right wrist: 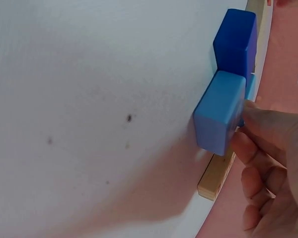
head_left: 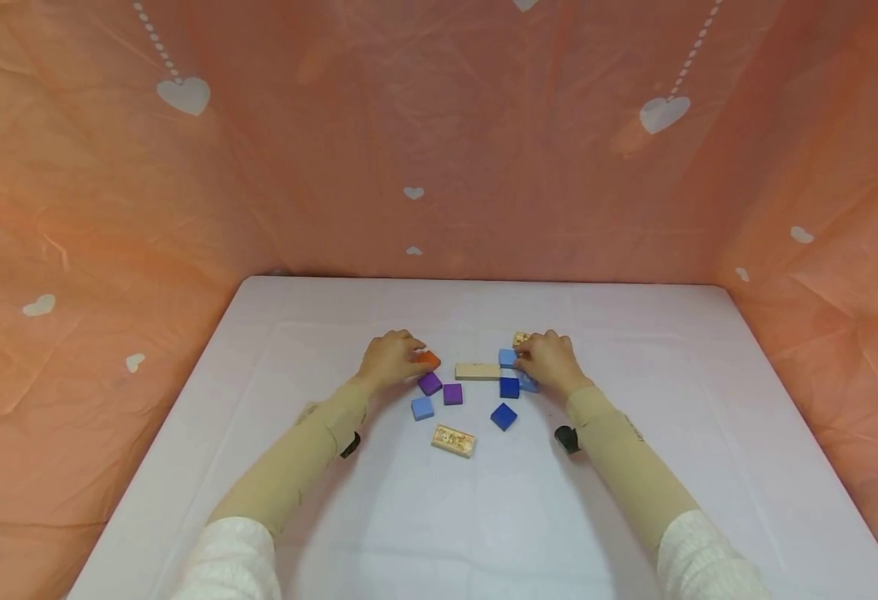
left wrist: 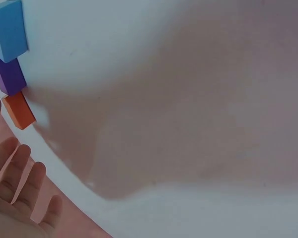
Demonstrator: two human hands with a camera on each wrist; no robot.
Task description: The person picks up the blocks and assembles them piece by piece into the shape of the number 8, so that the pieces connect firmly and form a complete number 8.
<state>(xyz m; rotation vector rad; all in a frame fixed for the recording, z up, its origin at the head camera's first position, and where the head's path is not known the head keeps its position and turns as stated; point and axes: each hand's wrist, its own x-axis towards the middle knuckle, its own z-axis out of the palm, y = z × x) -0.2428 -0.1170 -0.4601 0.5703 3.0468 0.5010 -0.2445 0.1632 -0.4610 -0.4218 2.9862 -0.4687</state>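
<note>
In the head view my left hand [head_left: 389, 360] is at an orange block [head_left: 428, 360]. The left wrist view shows its fingers [left wrist: 29, 171] loosely bent and apart from the thumb, beside the orange block. A purple block [head_left: 429, 383] lies just nearer than the orange one. On the other side, my right hand [head_left: 553, 360] pinches at the edge of a light blue block [head_left: 509, 358] with thumb and forefinger; the fingertips are partly hidden. Under that hand sits another light blue block [right wrist: 219, 111], beside a dark blue block [head_left: 509, 387].
A plain wooden bar [head_left: 478, 372] lies between the hands. Nearer are a second purple block [head_left: 453, 394], a light blue block [head_left: 422, 407], a dark blue block [head_left: 504, 417] and a patterned wooden block [head_left: 454, 440]. Another patterned block [head_left: 520, 339] lies beyond the right hand.
</note>
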